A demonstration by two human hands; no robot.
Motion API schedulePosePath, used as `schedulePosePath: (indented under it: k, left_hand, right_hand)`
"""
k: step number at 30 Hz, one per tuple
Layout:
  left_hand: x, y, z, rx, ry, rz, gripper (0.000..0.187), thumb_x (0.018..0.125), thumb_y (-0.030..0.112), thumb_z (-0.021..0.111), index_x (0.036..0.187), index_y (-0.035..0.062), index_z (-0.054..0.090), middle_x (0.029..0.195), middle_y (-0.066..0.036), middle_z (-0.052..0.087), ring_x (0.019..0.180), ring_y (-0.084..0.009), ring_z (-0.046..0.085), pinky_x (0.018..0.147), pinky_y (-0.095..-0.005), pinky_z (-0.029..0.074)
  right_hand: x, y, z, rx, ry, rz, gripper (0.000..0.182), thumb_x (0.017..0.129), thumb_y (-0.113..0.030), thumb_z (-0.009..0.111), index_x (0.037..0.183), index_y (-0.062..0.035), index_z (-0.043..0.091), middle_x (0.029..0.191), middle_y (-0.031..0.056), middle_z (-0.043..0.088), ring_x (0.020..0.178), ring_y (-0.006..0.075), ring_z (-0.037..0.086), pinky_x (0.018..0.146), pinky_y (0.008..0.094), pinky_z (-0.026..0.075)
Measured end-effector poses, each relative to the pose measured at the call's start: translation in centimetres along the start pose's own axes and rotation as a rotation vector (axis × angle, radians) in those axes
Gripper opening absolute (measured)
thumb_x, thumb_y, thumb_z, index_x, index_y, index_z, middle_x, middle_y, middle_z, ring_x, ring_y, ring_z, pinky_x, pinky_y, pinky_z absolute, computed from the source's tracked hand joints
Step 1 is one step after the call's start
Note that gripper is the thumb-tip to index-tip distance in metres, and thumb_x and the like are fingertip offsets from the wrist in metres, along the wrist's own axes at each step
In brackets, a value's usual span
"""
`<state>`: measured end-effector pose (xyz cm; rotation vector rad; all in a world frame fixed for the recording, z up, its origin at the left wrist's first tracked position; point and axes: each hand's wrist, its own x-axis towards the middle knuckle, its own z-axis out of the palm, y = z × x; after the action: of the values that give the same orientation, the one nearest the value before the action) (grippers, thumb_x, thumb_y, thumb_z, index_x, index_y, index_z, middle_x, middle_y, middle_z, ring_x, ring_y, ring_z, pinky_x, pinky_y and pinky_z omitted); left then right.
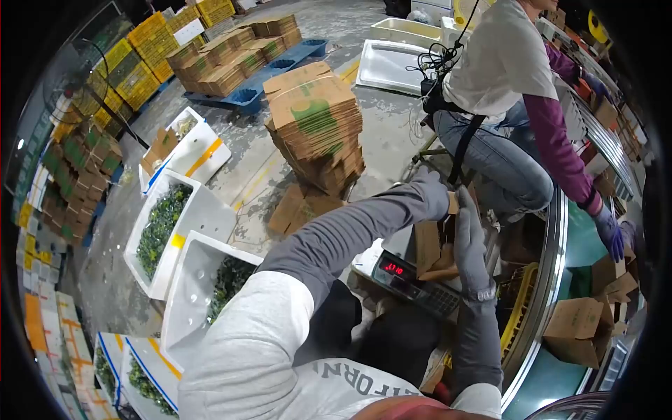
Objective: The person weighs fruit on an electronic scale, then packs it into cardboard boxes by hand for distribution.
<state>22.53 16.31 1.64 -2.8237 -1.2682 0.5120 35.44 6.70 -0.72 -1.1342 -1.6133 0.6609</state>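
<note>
Both gray-gloved hands, the left hand (428, 190) and the right hand (471, 245), have their fingers clamped on a brown cardboard box (432, 246) held just above the scale (413, 278) with red numbers.

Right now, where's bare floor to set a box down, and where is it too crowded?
Bare floor lies between the flat-carton stack and the white trays. The scale, where both hands hold a carton, is crowded; so is the conveyor, full of boxes.
</note>
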Motion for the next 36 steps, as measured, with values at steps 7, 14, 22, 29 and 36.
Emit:
schedulePosePath:
  k: [7, 14, 22, 29, 36]
  left_hand:
    - [2.4, 2.4, 5.3, -0.411, 0.699, -0.362, 0.039, 0.083, 0.034, 0.051, 0.116, 0.0143, 0.056, 0.112, -0.009, 0.055, 0.107, -0.0291, 0.049, 0.093, -0.0473, 0.034]
    - [3.0, 4.2, 5.9, -0.717, 0.5, -0.418, 0.048, 0.087, 0.046, 0.045, 0.121, 0.0122, 0.051, 0.118, -0.013, 0.054, 0.115, -0.0313, 0.046, 0.095, -0.0482, 0.035]
    - [6.0, 0.5, 7.2, -1.339, 0.56, -0.327, 0.068, 0.091, 0.053, 0.044, 0.134, 0.001, 0.04, 0.135, -0.027, 0.044, 0.121, -0.0405, 0.046, 0.104, -0.0448, 0.033]
    - [-18.6, -3.8, 12.7, -1.007, 1.0, -0.47, 0.051, 0.088, 0.032, 0.06, 0.13, 0.0053, 0.048, 0.132, -0.02, 0.047, 0.127, -0.0359, 0.04, 0.107, -0.0413, 0.032]
    - [-45.6, -3.1, 31.0, -0.363, 0.809, -1.494, 0.061, 0.084, 0.028, 0.063, 0.136, 0.007, 0.038, 0.133, -0.021, 0.043, 0.126, -0.0374, 0.038, 0.106, -0.0444, 0.031]
  right_hand:
    - [1.8, 7.3, 2.6, 0.543, 0.032, 0.253, 0.051, 0.098, -0.032, 0.047, 0.136, 0.0008, 0.041, 0.135, 0.0133, 0.048, 0.124, 0.022, 0.045, 0.104, 0.0316, 0.034]
    - [1.7, -0.2, -1.2, -1.012, 0.191, -0.139, 0.043, 0.085, -0.02, 0.054, 0.121, 0.0027, 0.045, 0.12, 0.0239, 0.052, 0.113, 0.0377, 0.051, 0.092, 0.0466, 0.042]
    - [0.9, 2.3, 4.5, -1.358, -0.138, 0.412, 0.073, 0.071, -0.053, 0.063, 0.115, 0.0029, 0.044, 0.108, 0.0195, 0.051, 0.093, 0.0371, 0.058, 0.075, 0.0517, 0.047]
    - [1.8, 0.8, 4.3, -1.184, -0.364, 0.397, 0.113, 0.061, -0.067, 0.072, 0.135, 0.0051, 0.027, 0.117, 0.0328, 0.046, 0.107, 0.0452, 0.055, 0.087, 0.0473, 0.048]
    - [3.0, 0.2, 3.2, -1.039, -0.377, 0.393, 0.107, 0.07, -0.055, 0.069, 0.147, -0.0051, 0.014, 0.141, 0.031, 0.032, 0.127, 0.0449, 0.038, 0.102, 0.0469, 0.036]
